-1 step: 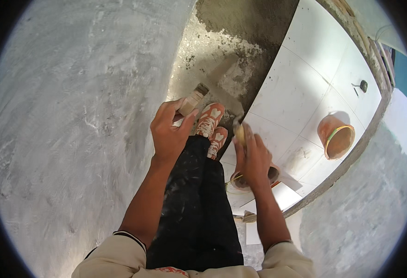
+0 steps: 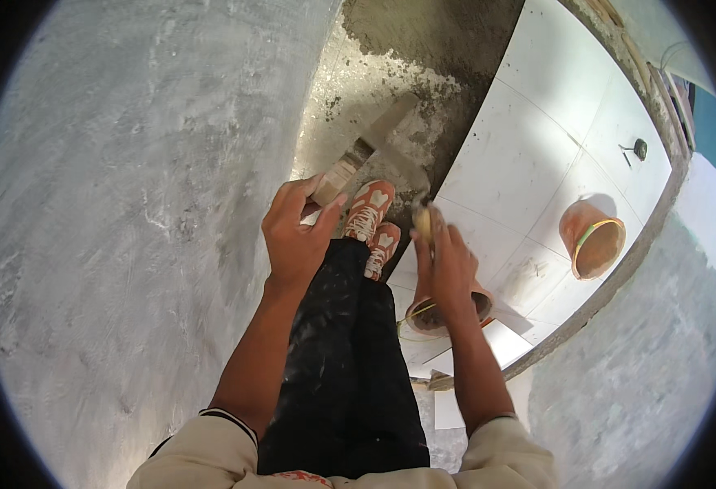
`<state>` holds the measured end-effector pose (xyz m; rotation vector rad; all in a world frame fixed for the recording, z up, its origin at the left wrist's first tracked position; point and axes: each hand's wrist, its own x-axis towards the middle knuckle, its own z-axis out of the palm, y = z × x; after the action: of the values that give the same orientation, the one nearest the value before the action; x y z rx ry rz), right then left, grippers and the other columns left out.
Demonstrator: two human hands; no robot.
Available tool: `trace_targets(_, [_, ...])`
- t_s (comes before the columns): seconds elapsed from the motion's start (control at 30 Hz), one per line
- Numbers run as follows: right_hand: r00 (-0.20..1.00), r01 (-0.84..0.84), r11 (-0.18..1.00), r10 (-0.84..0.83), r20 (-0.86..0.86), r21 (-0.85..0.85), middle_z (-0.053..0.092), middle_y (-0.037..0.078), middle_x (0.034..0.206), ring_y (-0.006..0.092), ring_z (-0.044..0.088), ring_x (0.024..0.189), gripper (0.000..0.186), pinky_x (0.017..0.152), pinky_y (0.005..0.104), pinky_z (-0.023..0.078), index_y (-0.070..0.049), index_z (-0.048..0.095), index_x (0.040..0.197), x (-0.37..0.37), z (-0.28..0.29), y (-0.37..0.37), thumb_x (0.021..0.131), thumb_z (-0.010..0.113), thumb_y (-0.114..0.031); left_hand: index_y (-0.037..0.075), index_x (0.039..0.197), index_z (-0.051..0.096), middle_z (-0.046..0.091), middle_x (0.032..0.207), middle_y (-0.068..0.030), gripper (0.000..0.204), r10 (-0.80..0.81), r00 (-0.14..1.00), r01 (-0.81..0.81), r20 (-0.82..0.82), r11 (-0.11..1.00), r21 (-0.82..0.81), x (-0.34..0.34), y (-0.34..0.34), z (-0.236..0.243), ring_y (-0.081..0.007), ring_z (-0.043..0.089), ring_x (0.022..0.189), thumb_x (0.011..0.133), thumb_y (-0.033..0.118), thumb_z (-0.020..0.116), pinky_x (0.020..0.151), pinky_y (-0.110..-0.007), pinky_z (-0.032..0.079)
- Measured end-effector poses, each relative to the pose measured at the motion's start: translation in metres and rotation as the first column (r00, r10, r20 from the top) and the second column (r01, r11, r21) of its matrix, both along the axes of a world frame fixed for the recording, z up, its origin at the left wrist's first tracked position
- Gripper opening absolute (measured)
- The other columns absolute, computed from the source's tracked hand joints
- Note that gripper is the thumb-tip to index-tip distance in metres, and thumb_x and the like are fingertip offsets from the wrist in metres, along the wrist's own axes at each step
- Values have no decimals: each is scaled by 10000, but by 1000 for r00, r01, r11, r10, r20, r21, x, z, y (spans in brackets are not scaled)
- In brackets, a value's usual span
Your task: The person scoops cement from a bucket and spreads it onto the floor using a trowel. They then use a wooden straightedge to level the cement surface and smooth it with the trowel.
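Observation:
My left hand (image 2: 294,232) is closed around a flat-bladed scraper (image 2: 339,179) with a broad pale handle. A dark metal collar joins that handle to a blade slanting away to the upper right. In my right hand (image 2: 449,273) is a trowel (image 2: 423,222) with a yellowish handle, gripped from above. Its narrow grey-brown blade appears to run up and left toward the scraper's. The two blades come close together over the floor beyond my shoes (image 2: 366,213); I cannot tell whether they touch.
White tiles (image 2: 529,122) cover a raised surface on the right. An orange-brown bucket (image 2: 578,224) lies tipped there, near a small dark object (image 2: 640,150). Another bucket (image 2: 482,306) is partly behind my right hand. A grey plastered wall (image 2: 146,204) rises on the left.
The trowel's handle has shifted slightly and turned in my right hand. The scraper's collar has moved slightly up and right and catches more light.

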<state>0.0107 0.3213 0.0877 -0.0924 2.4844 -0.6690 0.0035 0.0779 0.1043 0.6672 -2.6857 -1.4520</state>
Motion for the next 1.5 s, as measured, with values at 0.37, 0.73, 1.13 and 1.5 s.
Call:
trace_targets(0.37, [405, 895, 328, -319, 857, -301, 573, 12, 751, 105, 492, 543, 512, 489, 265, 448, -79, 551, 1290, -75, -119, -22, 1120, 493, -559, -56, 1328, 679, 730, 1169, -187, 381, 126, 988, -131, 88, 990, 45, 9, -32, -31, -190, 729, 1014, 979, 63, 774, 809, -336, 644])
trace_targets(0.73, [419, 798, 580, -341, 841, -163, 599, 50, 755, 125, 549, 529, 487, 464, 285, 437, -67, 555, 1283, 52, -95, 13, 1114, 523, -523, -55, 1356, 672, 766, 1150, -116, 378, 32, 1000, -31, 1, 997, -74, -24, -46, -34, -142, 723, 1021, 1019, 94, 755, 865, -303, 611])
trace_targets(1.13, [970, 113, 993, -105, 219, -24, 734, 296, 1049, 505, 708, 993, 415, 866, 589, 562, -22, 474, 1331, -17, -173, -68, 973, 642, -147, -87, 1385, 630, 753, 1159, -161, 413, -20, 999, 21, 30, 999, -49, -6, -42, -37, -178, 734, 1027, 1022, 79, 740, 871, -331, 653])
trace_targets(1.5, [946, 321, 943, -315, 72, -83, 712, 350, 1057, 550, 699, 999, 449, 848, 597, 566, 16, 429, 1295, -71, -234, -25, 990, 664, -216, -77, 1321, 680, 763, 1166, -150, 331, 115, 990, -112, 79, 993, -37, 1, -39, -40, -173, 740, 1038, 1023, 59, 730, 857, -327, 663])
